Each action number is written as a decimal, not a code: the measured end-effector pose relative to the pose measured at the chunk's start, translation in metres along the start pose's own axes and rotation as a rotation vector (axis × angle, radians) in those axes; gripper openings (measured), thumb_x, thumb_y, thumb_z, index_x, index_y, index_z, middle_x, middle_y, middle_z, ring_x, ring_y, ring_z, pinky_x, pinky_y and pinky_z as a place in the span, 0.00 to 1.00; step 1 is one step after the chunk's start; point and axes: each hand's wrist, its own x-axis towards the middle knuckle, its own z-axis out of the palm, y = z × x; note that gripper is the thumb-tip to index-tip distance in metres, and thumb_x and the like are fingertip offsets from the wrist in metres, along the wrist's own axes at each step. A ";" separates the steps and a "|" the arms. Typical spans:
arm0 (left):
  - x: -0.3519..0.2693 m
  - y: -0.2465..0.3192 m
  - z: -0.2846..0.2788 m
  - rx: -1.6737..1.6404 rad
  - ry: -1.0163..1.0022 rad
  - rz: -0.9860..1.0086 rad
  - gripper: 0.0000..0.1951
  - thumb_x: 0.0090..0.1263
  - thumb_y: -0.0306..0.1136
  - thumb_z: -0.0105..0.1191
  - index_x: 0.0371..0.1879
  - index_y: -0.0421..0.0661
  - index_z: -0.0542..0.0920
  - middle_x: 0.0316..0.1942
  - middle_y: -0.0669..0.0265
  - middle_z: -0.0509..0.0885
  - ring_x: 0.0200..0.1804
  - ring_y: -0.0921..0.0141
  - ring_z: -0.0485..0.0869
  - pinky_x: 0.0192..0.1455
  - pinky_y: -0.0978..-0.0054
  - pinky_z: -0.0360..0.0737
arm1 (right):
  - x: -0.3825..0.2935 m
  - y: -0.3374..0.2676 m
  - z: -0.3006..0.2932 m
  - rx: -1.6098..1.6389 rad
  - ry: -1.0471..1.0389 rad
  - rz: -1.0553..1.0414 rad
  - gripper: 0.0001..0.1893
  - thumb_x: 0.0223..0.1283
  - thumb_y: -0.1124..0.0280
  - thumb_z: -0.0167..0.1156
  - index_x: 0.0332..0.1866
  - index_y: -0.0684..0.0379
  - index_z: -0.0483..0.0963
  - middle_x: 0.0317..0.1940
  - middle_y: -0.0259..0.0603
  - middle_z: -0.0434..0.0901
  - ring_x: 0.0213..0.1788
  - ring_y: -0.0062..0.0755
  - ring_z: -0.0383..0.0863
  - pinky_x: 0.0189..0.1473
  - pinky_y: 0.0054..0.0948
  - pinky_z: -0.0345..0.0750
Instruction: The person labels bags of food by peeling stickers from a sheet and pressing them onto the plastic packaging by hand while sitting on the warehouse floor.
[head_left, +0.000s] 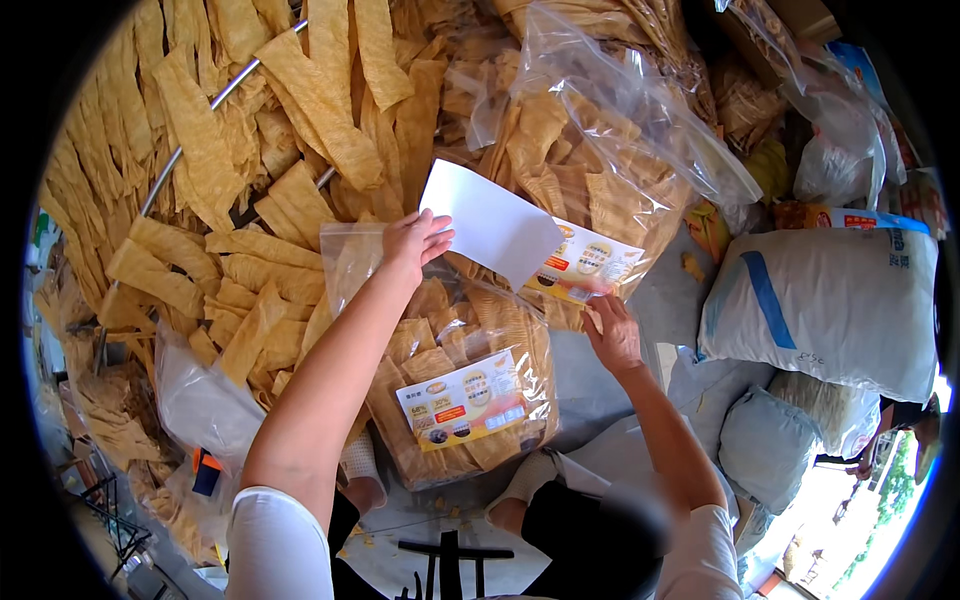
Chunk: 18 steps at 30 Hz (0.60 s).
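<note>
My left hand (420, 238) holds a white sheet (491, 217) by its left edge, thumb and fingers around it. The sheet partly overlaps a printed label (592, 264) lying against a large clear plastic bag (592, 161) of flat tan dried food sheets, which look like dried bean curd. My right hand (613, 330) is at the label's lower edge, fingers bent; whether it grips the label is unclear. Nearer to me, between my feet, stands another filled clear bag (480, 330) with a similar printed label (463, 401) on its front.
Many loose tan sheets (277, 277) are heaped at left around metal rails (225, 90). A stuffed white sack (817, 300) and tied bags (769, 442) lie at right. An empty-looking plastic bag (202, 397) hangs at lower left. Part of a person (900, 416) shows at the right edge.
</note>
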 end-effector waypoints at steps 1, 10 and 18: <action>0.001 0.001 -0.005 -0.021 0.032 0.020 0.17 0.70 0.36 0.46 0.50 0.36 0.70 0.46 0.52 0.80 0.43 0.62 0.83 0.41 0.71 0.83 | 0.002 -0.006 -0.001 0.012 0.003 0.008 0.16 0.52 0.77 0.55 0.49 0.58 0.70 0.42 0.44 0.75 0.46 0.48 0.75 0.42 0.40 0.75; -0.068 0.032 -0.058 0.044 0.143 0.128 0.18 0.71 0.40 0.46 0.50 0.39 0.71 0.48 0.58 0.80 0.45 0.66 0.82 0.40 0.76 0.79 | 0.072 -0.078 0.017 0.211 -0.098 -0.111 0.25 0.53 0.80 0.51 0.59 0.62 0.62 0.51 0.53 0.71 0.52 0.50 0.72 0.50 0.39 0.73; -0.264 0.096 -0.095 0.160 -0.035 0.097 0.18 0.72 0.41 0.41 0.50 0.38 0.71 0.37 0.57 0.83 0.34 0.65 0.84 0.29 0.78 0.75 | 0.118 -0.068 0.068 0.338 0.052 0.003 0.27 0.52 0.78 0.54 0.61 0.65 0.59 0.56 0.53 0.67 0.57 0.53 0.68 0.57 0.38 0.68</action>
